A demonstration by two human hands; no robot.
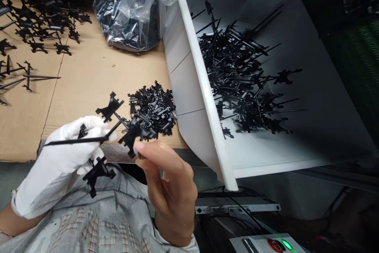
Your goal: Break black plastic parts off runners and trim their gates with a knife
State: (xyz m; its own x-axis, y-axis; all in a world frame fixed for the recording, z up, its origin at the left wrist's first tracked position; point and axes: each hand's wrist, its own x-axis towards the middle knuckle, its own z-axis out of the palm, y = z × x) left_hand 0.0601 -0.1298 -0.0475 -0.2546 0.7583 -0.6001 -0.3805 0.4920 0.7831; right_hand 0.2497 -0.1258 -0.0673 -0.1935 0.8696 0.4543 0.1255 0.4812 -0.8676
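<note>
A: What is the biggest thing here?

B: A white sloped tray (310, 134) at two o'clock. Its tall side wall (201, 83) stands beside a heap of black plastic parts (237, 67). The wall looks like it keeps them from sliding off.

A: What is at ten o'clock?

B: A sheet of brown cardboard (97, 71) lies on the counter (118, 153). Rows of black parts (44, 24) sit on it. They are spread out, maybe so they do not tangle. A clear plastic bag (127, 16) at twelve o'clock has more dark parts inside.

A: What is close to the hands?

B: A small heap of short black pieces (152, 111) sits on the cardboard, just past them.

A: And the hands?

B: The left hand (62, 162) wears a white glove. It is closed, gripping a black part with a long thin spike (74, 140). The bare right hand (168, 193) pinches a flat black piece (132, 138) between thumb and finger. Both are held up over the edge of the counter, near the chest. I cannot tell if those two black pieces are joined.

A: Anything tiny?

B: A green light (287, 245) glows on a control box (254, 245) at five o'clock.
</note>
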